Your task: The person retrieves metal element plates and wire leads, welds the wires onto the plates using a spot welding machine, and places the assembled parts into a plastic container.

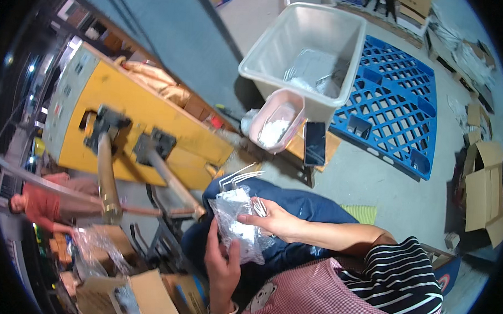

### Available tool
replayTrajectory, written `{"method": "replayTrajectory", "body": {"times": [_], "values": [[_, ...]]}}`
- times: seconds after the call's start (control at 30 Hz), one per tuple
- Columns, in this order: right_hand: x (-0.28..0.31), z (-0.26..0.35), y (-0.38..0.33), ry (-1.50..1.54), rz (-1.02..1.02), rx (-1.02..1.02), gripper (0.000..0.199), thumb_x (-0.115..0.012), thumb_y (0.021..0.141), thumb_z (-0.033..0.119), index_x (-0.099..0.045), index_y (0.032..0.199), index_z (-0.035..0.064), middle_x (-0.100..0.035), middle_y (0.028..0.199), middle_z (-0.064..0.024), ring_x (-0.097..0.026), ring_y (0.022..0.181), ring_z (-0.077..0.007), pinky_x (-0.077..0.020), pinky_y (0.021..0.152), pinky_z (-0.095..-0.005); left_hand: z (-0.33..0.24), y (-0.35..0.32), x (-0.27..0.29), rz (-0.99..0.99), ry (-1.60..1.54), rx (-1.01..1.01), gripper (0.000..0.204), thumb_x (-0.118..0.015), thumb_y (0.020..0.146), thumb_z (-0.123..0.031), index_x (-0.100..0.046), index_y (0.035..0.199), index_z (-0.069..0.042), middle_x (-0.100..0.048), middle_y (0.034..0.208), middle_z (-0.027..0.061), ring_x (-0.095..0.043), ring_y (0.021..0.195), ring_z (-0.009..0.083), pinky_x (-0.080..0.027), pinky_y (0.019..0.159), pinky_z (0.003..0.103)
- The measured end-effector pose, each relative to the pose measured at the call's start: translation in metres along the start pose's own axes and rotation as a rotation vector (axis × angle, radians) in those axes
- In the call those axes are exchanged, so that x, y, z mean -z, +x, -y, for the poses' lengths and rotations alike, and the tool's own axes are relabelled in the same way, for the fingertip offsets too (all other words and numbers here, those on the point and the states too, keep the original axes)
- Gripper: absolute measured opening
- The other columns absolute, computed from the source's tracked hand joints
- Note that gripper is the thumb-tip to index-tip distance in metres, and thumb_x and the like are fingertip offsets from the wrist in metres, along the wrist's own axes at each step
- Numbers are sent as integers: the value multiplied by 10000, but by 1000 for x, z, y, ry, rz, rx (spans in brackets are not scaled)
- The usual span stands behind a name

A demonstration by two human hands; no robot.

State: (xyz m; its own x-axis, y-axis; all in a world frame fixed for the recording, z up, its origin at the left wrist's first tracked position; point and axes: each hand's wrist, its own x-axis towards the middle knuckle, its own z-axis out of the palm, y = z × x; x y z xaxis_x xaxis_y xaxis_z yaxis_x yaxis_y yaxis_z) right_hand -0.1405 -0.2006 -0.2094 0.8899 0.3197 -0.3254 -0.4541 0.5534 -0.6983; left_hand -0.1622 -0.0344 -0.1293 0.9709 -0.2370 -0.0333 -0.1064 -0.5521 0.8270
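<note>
Bag (238,224) of plastic forks between left hand (223,262), right hand (274,220) grip.

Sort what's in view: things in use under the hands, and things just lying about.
In use: left hand and right hand holding a clear plastic bag; metal wire pieces by it.

Lying about: clear bin, pink tub, phone, blue pallet, yellow machine, cardboard boxes.

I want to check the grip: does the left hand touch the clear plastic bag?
Touching. The head view shows the left hand with its thumb and fingers closed around the lower edge of the clear plastic bag; no gap shows.
</note>
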Motion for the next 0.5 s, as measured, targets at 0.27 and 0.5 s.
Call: {"method": "replayTrajectory", "body": {"times": [0.27,0.5], "values": [[113,120,49,82,-244,231,424,-695,850,118,-555,1234,3,-674,1043,-71,-659,830,-116,-542,660,-254,-84,47,132,-952,711,-752,496,-591,972,-212,-419,1373,25,-494,1339,203,-525,1217,321,-478,1007,406],[254,242,128,-511,-643,418,561,-823,753,216,-578,1199,-21,-680,1065,-112,-655,966,-193,-508,876,-315,-123,128,173,-751,201,-496,484,-538,989,-249,-389,1362,21,-495,1372,210,-559,1142,288,-516,957,375]]}}
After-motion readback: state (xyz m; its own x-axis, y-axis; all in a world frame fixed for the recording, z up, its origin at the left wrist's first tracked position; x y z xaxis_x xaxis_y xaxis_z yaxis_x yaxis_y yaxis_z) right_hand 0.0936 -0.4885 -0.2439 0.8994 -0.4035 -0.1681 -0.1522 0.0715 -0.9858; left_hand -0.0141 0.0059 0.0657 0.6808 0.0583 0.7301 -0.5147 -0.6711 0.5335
